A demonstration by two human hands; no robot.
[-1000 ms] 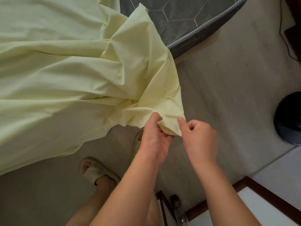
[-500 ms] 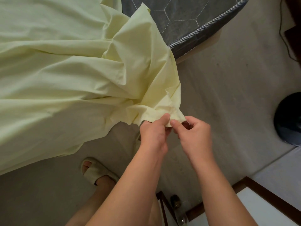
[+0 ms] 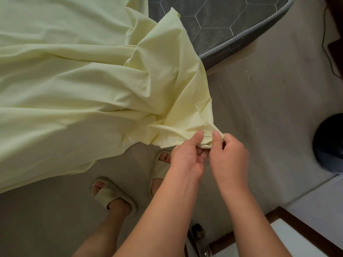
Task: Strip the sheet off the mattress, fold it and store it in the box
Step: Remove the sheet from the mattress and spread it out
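Beside the mattress point(image 3: 213, 19) edge, both hands pinch the sheet point(image 3: 74, 80) corner.

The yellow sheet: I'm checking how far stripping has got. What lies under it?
The grey quilted mattress shows bare only at one corner; whatever lies under the rest of the sheet is covered. The left hand and right hand pinch its hanging corner.

Bare arms, pale slides

Our left hand point(image 3: 185, 160) and right hand point(image 3: 230, 156) run back into uncovered forearms point(image 3: 239, 210). Something small and metallic glints at a right finger, too small to identify. Our feet wear thick, pale beige open-toed slippers, the left slide point(image 3: 109, 193) and the right slide point(image 3: 159, 168).
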